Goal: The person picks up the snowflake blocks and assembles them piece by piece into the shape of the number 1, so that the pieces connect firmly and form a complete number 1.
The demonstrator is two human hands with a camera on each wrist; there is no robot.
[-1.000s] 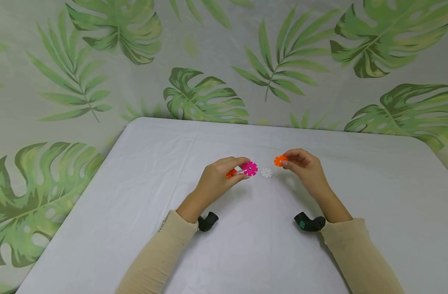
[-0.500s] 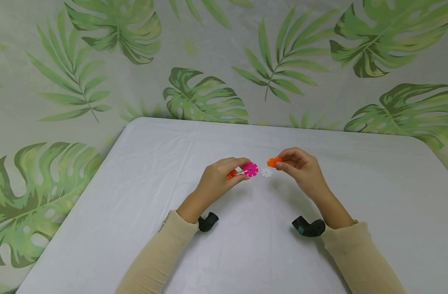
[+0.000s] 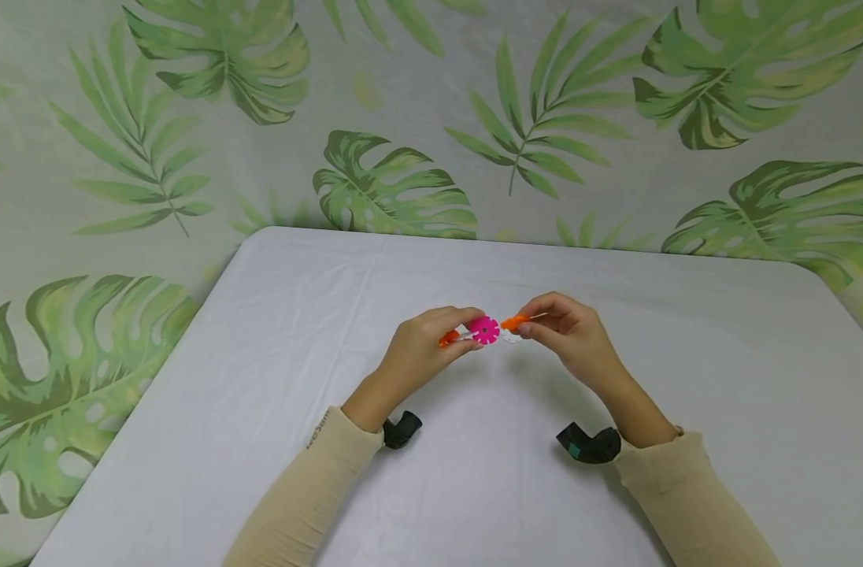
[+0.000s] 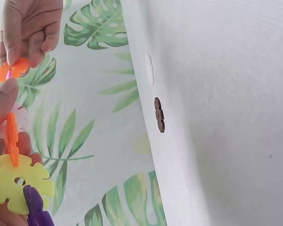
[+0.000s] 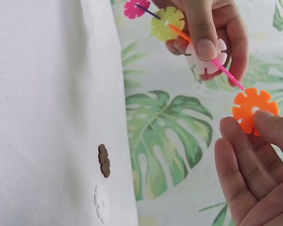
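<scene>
My left hand (image 3: 427, 339) pinches a chain of several notched plastic discs by its white disc (image 5: 203, 63). Joined along it are a yellow disc (image 5: 167, 23), an orange disc seen edge-on (image 4: 12, 139), a purple disc (image 4: 35, 207) and a pink disc (image 5: 137, 8) at the far end. At the near end, a pink disc (image 3: 485, 331) juts toward my right hand (image 3: 573, 327). Between thumb and fingertips, my right hand holds a loose-looking orange disc (image 5: 254, 109). In the right wrist view, the pink disc's tip is right at the orange disc's notched rim.
Two more discs lie flat on the white-covered table (image 3: 417, 504): a brown disc (image 5: 104, 161) and a white disc (image 5: 102, 203). Each wrist wears a black camera mount (image 3: 590, 443). Behind the table hangs a leaf-patterned cloth (image 3: 403, 79).
My right hand has moved left with the orange disc, which has turned from face-on to nearly edge-on and now meets the pink disc. My left hand has stayed nearly still.
</scene>
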